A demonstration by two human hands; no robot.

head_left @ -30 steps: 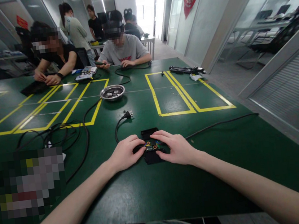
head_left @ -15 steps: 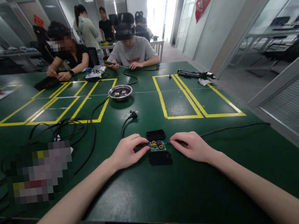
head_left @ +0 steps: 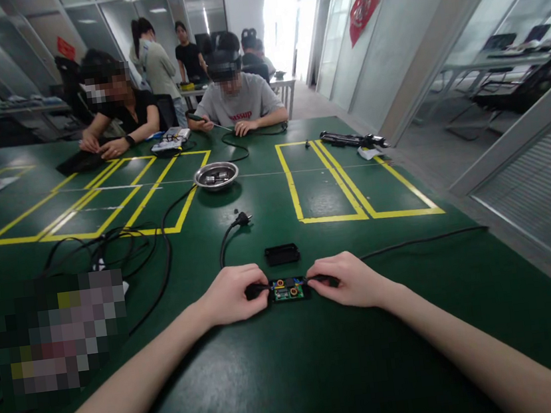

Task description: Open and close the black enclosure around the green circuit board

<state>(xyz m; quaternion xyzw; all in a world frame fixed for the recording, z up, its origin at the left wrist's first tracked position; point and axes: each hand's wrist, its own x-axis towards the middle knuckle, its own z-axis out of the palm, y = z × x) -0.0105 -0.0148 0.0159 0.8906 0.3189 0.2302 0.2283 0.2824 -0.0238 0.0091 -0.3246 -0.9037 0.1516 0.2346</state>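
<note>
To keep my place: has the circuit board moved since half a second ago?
Yes. Judged against the metal bowl, the circuit board has moved nearer the camera, widening its gap from the far black case half.

your green table (head_left: 217,388) bears yellow tape outlines (head_left: 407,215), a metal bowl (head_left: 217,186) just beside the left ones and a long black object (head_left: 354,140) near the far right. closer to you lie a plug (head_left: 242,219), looping cables (head_left: 168,250) and a black shell half (head_left: 282,254).
</note>
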